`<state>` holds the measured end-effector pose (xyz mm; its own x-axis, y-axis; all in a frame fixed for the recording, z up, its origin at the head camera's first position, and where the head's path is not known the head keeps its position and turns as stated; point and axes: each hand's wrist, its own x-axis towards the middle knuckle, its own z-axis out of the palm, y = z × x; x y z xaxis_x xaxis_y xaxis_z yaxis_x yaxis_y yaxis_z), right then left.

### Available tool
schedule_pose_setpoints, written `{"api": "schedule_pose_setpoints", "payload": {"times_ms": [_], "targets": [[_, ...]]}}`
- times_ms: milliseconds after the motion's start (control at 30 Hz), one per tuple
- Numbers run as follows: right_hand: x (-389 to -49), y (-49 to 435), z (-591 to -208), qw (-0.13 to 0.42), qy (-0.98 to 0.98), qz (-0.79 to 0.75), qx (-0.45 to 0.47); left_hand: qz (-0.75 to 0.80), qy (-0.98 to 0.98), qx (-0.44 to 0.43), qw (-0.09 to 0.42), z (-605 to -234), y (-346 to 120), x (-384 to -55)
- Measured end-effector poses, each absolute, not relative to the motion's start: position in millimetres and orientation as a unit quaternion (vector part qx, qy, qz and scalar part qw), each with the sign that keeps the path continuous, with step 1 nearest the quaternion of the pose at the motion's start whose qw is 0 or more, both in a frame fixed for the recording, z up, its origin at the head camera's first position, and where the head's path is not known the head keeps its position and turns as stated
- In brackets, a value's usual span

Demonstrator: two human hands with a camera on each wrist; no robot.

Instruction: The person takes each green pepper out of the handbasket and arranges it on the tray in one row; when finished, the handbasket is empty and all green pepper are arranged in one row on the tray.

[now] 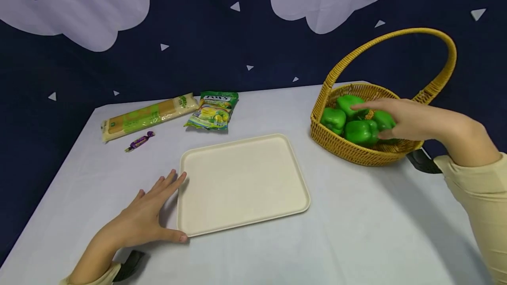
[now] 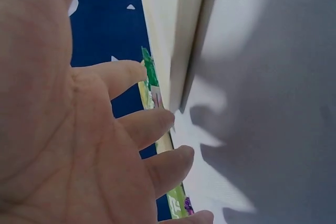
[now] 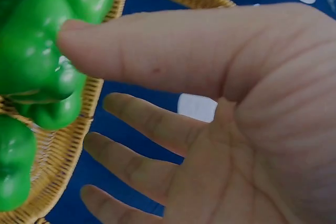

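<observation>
A cream rectangular tray [image 1: 241, 184] lies on the table with nothing on it. My left hand [image 1: 144, 219] is at its left side, fingers spread, with the index fingertip and thumb right at the rim. In the left wrist view the palm [image 2: 79, 145] faces the tray's edge [image 2: 181, 40]. My right hand [image 1: 416, 120] reaches over a wicker basket [image 1: 356, 155] that holds several green bell peppers [image 1: 360, 132]. Its thumb and fingers are apart, over the peppers. The right wrist view shows the thumb [image 3: 105, 45] overlapping a green pepper [image 3: 31, 40], the other fingers loosely extended.
At the back left lie a long pack of noodles [image 1: 148, 117], a green chip bag [image 1: 214, 111] and a purple wrapped candy [image 1: 140, 141]. The basket's tall arched handle [image 1: 420, 31] rises above the right hand. A dark blue patterned cloth [image 1: 206, 60] hangs behind the white table [image 1: 356, 232].
</observation>
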<state>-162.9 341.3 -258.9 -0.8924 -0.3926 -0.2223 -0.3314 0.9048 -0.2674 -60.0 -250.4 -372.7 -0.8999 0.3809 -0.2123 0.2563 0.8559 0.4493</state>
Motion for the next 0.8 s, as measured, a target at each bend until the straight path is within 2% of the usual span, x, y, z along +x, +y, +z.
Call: {"api": "schedule_pose_setpoints", "payload": {"times_ms": [100, 800], "targets": [[-167, 345, -262, 0.159, 0.965, -0.120, -0.172, 0.219, 0.949, 0.163, 0.159, -374, -252, -59], [-188, 326, -280, 0.182, 0.965, -0.070, -0.176, 0.223, 0.949, 0.150, 0.166, -382, -255, -63]]}}
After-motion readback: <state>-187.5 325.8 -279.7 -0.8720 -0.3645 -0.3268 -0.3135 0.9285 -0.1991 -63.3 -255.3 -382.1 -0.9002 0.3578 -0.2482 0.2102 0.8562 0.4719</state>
